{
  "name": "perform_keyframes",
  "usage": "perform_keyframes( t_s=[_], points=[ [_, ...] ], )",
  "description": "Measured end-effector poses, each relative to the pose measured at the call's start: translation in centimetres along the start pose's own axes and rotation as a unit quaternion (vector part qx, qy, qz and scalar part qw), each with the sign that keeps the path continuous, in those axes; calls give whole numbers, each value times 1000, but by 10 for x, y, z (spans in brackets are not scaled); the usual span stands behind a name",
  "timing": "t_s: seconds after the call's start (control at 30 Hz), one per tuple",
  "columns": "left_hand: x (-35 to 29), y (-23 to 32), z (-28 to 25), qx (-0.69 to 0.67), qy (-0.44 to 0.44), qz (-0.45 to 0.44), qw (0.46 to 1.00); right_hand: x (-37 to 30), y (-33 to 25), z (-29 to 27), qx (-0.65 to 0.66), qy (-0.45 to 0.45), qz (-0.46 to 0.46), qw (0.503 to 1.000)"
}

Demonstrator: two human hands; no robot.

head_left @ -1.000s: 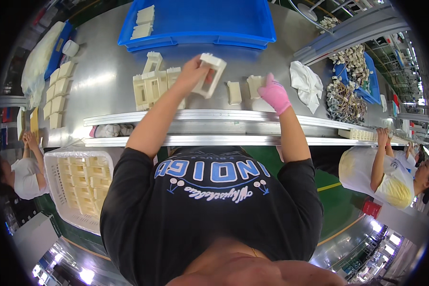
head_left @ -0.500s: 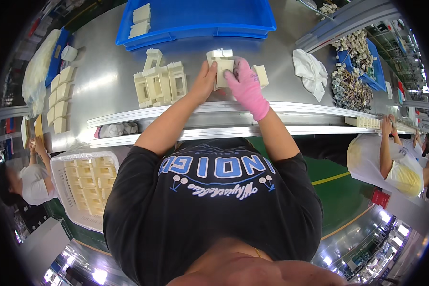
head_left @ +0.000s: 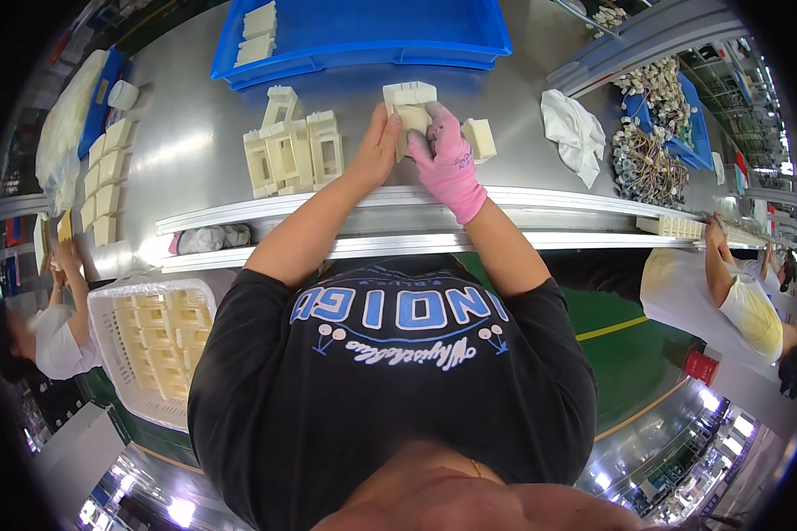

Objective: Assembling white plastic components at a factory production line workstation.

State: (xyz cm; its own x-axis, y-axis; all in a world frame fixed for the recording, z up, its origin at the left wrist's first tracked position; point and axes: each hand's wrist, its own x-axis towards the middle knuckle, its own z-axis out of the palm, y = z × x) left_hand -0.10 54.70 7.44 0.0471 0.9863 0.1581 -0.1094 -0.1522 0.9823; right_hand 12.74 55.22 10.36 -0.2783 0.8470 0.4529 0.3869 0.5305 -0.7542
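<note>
My bare left hand (head_left: 377, 152) is closed on the left side of a cream plastic housing (head_left: 409, 92), its thumb and fingers along the edge. A smooth cream cover piece (head_left: 413, 119) sits against the housing, but how far it is seated I cannot tell. My right hand (head_left: 450, 170), in a pink glove with grey fingertips, presses the piece from the right with bent fingers. Just right of the glove lies another cream block (head_left: 480, 140). To the left, several open cream frames (head_left: 294, 152) stand grouped on the metal table (head_left: 181, 106).
A blue tray (head_left: 363, 55) with a few cream pieces lies at the back. At right are a white cloth (head_left: 573, 134) and bundled wires (head_left: 651, 164). Cream blocks (head_left: 108, 184) line the left. Rails (head_left: 328, 207) edge the table. A white basket (head_left: 155, 341) holds frames; co-workers sit either side.
The cover piece's face has tilted, and more of the housing's far wall shows. My gloved fingers have bent and shifted lower on it. The whole view has moved slightly.
</note>
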Motion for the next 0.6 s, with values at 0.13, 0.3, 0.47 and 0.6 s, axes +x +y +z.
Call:
perform_keyframes(
  t_s=[0.13,0.3,0.47,0.6],
  points=[
    [2,4,2,-22,-8,-12,1000,1,-3,-3,-16,-3,4,1000],
    [1,2,0,-127,-14,-154,980,5,-18,-16,-51,-74,3,996],
    [-3,8,8,-161,-38,-185,969,11,-16,-40,160,-169,162,959],
    [-2,29,11,-136,-98,-245,955,20,-11,-48,69,14,-23,997]
  ],
)
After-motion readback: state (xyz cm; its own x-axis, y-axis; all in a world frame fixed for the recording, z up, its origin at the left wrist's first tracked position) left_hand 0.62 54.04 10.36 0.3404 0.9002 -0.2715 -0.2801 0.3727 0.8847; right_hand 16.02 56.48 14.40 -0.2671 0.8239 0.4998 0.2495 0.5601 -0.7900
